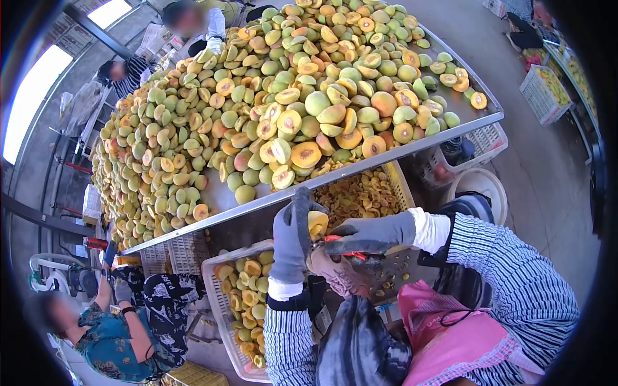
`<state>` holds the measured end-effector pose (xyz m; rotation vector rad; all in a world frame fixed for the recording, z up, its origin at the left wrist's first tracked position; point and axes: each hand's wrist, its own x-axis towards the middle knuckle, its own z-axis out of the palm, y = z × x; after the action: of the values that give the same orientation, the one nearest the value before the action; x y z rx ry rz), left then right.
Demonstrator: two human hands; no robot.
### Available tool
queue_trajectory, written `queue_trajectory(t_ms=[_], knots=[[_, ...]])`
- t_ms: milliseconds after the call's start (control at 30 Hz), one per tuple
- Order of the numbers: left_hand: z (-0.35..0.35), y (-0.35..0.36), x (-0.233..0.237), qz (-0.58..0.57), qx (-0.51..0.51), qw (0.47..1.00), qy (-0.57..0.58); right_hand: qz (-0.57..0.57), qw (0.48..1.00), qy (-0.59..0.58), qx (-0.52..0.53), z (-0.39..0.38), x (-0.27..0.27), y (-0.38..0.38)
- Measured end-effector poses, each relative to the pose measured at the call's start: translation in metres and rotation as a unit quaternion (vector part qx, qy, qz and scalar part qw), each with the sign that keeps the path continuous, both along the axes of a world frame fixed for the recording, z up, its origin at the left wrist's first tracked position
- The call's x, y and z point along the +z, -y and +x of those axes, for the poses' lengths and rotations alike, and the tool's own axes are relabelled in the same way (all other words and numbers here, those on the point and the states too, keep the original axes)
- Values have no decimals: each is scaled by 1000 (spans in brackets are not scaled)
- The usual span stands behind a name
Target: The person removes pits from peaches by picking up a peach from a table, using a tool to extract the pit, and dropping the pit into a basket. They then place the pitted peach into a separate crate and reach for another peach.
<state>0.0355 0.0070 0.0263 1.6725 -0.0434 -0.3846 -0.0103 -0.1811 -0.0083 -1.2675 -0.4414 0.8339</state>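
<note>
My left hand [291,238], in a grey glove, is closed around a peach half [317,222] just below the metal table edge. My right hand [381,233], also gloved, grips a red-handled pliers-like tool [347,247]. The tool's head meets the lower side of the peach half, partly hidden by my fingers. Above both hands, a large heap of cut peaches [309,122] with green-red skins and yellow flesh covers the metal table [225,196]. Behind my hands, under the edge, a yellow crate [400,186] holds brownish-yellow pieces.
A white crate [212,309] of peach halves stands left of my legs. To the right are a white bucket [502,199] and another crate [496,138]. A person [116,334] in a teal top works at lower left; others stand beyond the table.
</note>
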Motion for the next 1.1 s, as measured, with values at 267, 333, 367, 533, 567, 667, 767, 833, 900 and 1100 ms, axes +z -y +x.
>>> queue_trajectory(t_ms=[267, 333, 367, 533, 567, 667, 767, 833, 900, 1100], knots=[[-8, -8, -56, -250, 252, 921, -158, -458, 814, 314, -171, -24, -32, 9], [-10, -24, -64, -254, 226, 924, -174, -501, 802, 248, -209, -25, -65, 23], [-11, -26, -64, -268, 212, 921, -188, -497, 781, 264, -271, -26, -72, 23], [-21, -8, -79, -244, 242, 928, -144, -356, 826, 307, -310, -13, -12, -13], [-17, -9, -92, -258, 224, 930, -134, -353, 837, 333, -251, -7, -8, -19], [-22, -9, -79, -244, 206, 942, -100, -350, 828, 393, -194, -1, -6, -22], [-26, -33, -69, -322, 212, 907, -172, -440, 792, 340, -251, 1, -15, -5], [-37, -31, -79, -260, 179, 945, -89, -441, 780, 364, -257, -4, -13, -11], [-40, -21, -84, -239, 175, 953, -61, -426, 747, 431, -273, -7, -16, -20], [-45, -21, -84, -287, 122, 948, -61, -474, 726, 443, -227, -4, -17, -28]])
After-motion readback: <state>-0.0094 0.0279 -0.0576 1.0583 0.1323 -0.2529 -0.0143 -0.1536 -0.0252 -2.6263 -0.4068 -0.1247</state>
